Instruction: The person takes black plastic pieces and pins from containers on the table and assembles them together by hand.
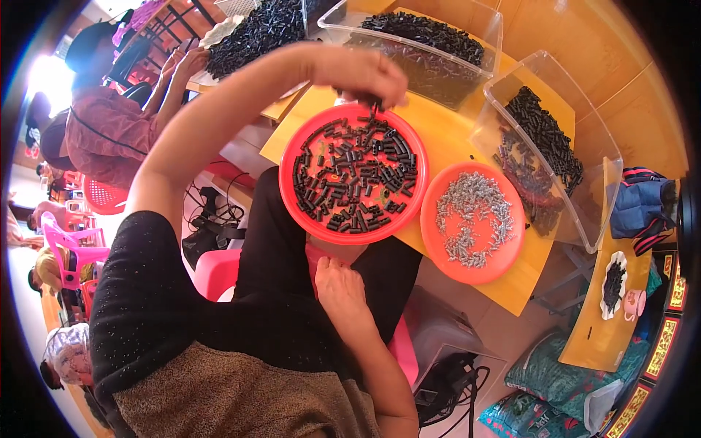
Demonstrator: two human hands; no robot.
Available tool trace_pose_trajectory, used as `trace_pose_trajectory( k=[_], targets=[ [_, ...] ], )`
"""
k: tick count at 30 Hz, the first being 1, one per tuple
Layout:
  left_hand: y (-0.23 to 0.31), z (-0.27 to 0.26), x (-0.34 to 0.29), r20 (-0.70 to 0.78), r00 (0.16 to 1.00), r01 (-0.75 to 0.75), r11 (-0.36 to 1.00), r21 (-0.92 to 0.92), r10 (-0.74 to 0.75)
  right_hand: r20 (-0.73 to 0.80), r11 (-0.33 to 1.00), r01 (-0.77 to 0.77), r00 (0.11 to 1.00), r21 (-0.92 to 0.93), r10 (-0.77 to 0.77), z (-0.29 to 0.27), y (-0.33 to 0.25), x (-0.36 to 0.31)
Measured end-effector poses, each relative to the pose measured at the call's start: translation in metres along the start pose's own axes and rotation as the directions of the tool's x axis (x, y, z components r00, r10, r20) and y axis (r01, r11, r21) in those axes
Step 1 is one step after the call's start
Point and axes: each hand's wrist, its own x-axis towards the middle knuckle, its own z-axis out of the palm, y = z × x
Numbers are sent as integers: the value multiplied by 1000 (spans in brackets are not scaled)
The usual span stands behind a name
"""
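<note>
My left hand [365,77] is above the far rim of a round red tray [287,201], its fingers curled and slightly smeared by motion. Dark pieces under the fingers look like small black tubes [361,98]. Many short black tubes [347,157] lie loose in the tray, some lined up along its wall. Close to my lap, my right hand [341,288] rests with its fingers curled in; whatever they may hold is hidden. An orange-red plate [467,274] of small silvery springs [475,212] is to the right of the tray.
Clear plastic bins [504,36] of black parts stand at the back and right of the yellow table [522,281]. A person [109,124] works by a black heap [255,40] at far left. Cables [453,379] and teal bags [544,369] lie low right.
</note>
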Motion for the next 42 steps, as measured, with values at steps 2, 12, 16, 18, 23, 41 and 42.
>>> trace_pose_trajectory(
  k=[2,12,16,18,23,41,42],
  targets=[
    [-25,29,2,102,991,85,996,-13,-84,7,1000,11,1000,1,-11,1,0,0],
    [-42,60,-18,24,941,-321,867,381,338,9,1000,-15,1000,-21,15,11,-1,-1],
    [-3,41,-25,24,934,-335,850,407,356,22,999,-36,999,-26,36,9,0,-2],
    [9,25,-13,-133,942,-231,883,409,308,25,998,-47,999,-36,48,6,0,-2],
    [46,-83,39,-569,673,-207,859,469,473,76,999,-31,997,-11,32,8,-2,-2],
    [-63,-98,214,-156,952,304,872,384,-263,12,999,-34,999,0,34,5,8,3],
    [-62,-95,218,-150,954,300,873,384,-261,19,999,-45,999,1,45,5,9,2]
  ],
)
